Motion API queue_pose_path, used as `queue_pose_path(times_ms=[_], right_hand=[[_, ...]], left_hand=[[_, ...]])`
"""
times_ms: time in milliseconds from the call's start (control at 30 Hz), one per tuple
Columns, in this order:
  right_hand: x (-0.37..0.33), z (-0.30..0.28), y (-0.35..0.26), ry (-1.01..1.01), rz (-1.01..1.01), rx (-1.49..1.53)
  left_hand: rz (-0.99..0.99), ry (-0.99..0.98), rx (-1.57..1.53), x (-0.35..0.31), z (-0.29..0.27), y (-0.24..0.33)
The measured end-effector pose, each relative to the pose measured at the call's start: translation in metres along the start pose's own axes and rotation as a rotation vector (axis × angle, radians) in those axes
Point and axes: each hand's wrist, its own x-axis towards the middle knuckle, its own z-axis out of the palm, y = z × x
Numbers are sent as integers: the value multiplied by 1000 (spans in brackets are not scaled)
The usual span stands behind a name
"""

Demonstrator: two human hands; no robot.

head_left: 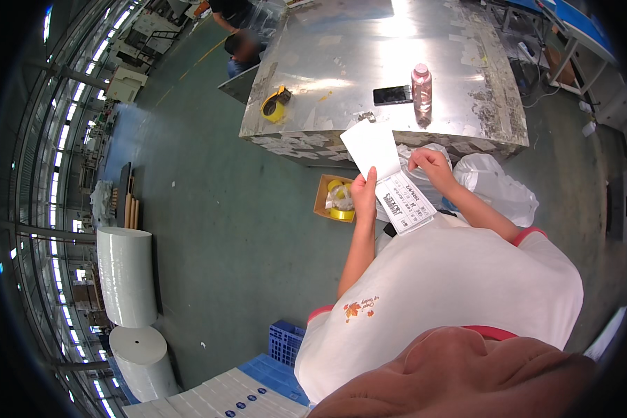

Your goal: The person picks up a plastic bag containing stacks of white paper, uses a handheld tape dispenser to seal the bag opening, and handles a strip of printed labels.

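Note:
My left hand is closed on a pad of paper labels, its thumb lying on top near the fold. The printed label sheet of the pad slants toward my shirt, showing black print and a barcode. A blank white leaf stands folded back toward the table. Just right of the fold is my right hand, with curled fingers close to the pad's edge. Whatever its fingertips pinch, if anything, is too small to make out.
Ahead stands a metal-topped table bearing a tape dispenser, a phone and a pink bottle. Below it are a carton with yellow tape rolls and plastic bags. Large white rolls stand left; a person sits beyond.

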Motion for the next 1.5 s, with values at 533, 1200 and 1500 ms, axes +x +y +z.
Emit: queue_pose_path(times_ms=[533, 1200, 1500], right_hand=[[4, 5, -8, -246, -236, -180], [0, 17, -21, -140, -130, -206], [4, 18, -2, -27, 204, 43]], left_hand=[[-35, -10, -190, 4, -14, -14], [-17, -34, -239, 2, -19, -6], [58, -73, 35, -7, -14, 3]])
